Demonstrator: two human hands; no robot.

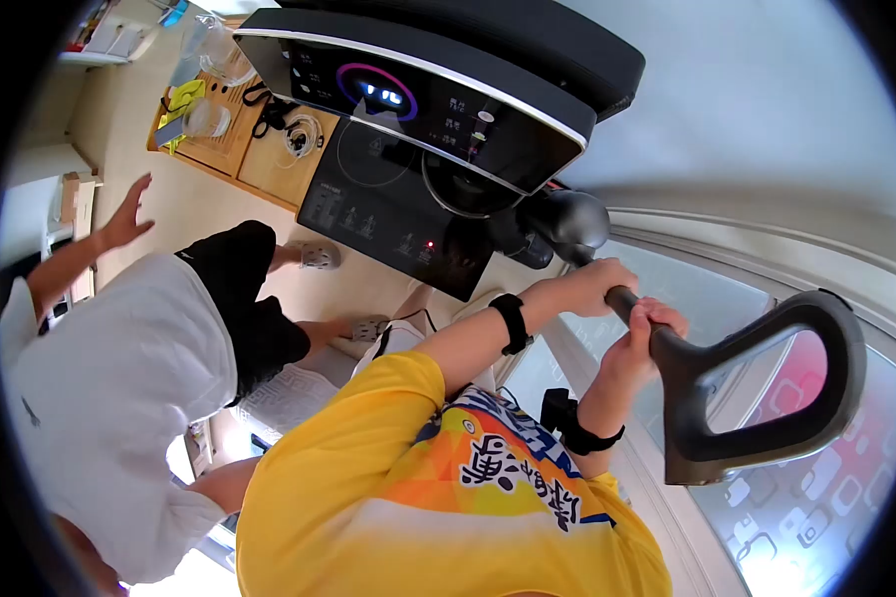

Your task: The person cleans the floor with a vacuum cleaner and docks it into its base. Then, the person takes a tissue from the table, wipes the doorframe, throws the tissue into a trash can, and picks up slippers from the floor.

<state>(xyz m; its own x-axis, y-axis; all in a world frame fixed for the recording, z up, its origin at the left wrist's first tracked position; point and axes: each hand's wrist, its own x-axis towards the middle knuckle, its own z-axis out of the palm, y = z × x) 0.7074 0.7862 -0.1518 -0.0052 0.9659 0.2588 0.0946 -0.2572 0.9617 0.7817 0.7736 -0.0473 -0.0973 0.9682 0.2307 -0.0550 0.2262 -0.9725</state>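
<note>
A thick dark pole with a D-shaped loop handle (841, 368) runs through both of my hands; it resembles the handle of an upright floor cleaner. My left hand (604, 286) is wrapped round the pole on the side away from the loop. Just beside it, closer to the loop, my right hand (642, 340) also grips the pole. Beyond my left hand is a rounded, glossy dark part (577, 221); I cannot tell if it belongs to the pole. Each of my wrists wears a black strap.
A black appliance (438, 99) with a lit ring display stands ahead, above a dark glossy panel (363, 214). Left of it, a wooden top (269, 174) holds cables and clear containers. A person in a white shirt (139, 348) is at left. Patterned glass doors (806, 497) are at right.
</note>
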